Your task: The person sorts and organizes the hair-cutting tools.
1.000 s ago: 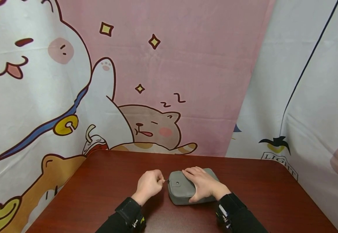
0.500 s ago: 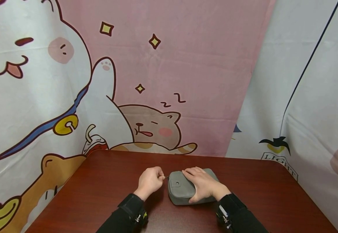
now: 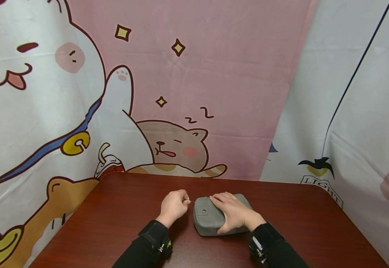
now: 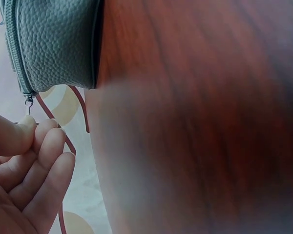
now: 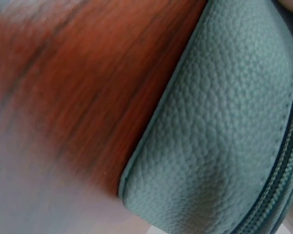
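Observation:
A grey-green pebbled-leather zip pouch (image 3: 208,219) with a small snap tab lies on the table. At its left end my left hand (image 3: 174,206) pinches the metal zipper pull (image 4: 29,106) between thumb and forefinger; the other fingers are loosely bent in the left wrist view. My right hand (image 3: 232,212) holds the pouch from above, fingers across its top towards the far edge and thumb over the near side. In the right wrist view the zipper (image 5: 276,187) runs along the pouch's side, and only a bit of the hand shows at the top corner.
The reddish-brown wooden table (image 3: 121,223) has its far edge against a cloth backdrop (image 3: 234,74) printed with cartoon animals. A white cloth (image 3: 358,111) hangs at the right. Both wrists wear dark straps.
My left hand has shifted slightly away from me and to the right, carrying the zipper pull along the pouch's left end. The right hand and the pouch stay in place.

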### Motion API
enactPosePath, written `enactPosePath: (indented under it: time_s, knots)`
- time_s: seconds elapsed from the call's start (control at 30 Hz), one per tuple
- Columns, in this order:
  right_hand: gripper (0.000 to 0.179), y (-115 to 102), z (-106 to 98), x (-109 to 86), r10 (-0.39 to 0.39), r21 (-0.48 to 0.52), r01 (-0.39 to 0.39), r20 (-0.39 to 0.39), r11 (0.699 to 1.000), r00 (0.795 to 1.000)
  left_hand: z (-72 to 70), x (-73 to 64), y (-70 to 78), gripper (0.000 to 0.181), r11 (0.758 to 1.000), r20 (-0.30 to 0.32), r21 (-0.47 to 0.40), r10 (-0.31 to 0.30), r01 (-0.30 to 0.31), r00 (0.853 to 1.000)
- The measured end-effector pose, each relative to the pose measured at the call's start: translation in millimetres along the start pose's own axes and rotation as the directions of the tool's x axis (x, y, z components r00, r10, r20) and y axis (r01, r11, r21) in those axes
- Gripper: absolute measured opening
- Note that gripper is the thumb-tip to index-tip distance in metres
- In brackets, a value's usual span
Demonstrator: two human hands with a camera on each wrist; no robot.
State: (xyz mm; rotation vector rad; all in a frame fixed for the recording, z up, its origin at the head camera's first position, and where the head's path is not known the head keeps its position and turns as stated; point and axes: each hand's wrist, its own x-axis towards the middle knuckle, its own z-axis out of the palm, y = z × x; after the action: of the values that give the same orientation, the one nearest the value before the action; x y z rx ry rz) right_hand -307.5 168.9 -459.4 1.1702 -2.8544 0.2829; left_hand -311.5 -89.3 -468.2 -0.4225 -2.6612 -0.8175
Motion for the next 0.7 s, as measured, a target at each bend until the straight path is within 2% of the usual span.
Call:
enactPosePath:
  time_s: [0.33,0.7]
  knots:
    - [0.110,-0.2,-0.7,-1.4,-0.025,-0.006,0.025,-0.014,1.000,1.000,2.7,9.4,-0.3,0.014,1.000,0.000,0.005,0.010,-0.010,1.000]
    - [0.109,3.0,0.6,-5.0,-0.088,-0.019,0.088,-0.039,0.996,0.995,2.8,12.8,0.4,0.011,1.000,0.039,-0.022,0.019,-0.018,0.999]
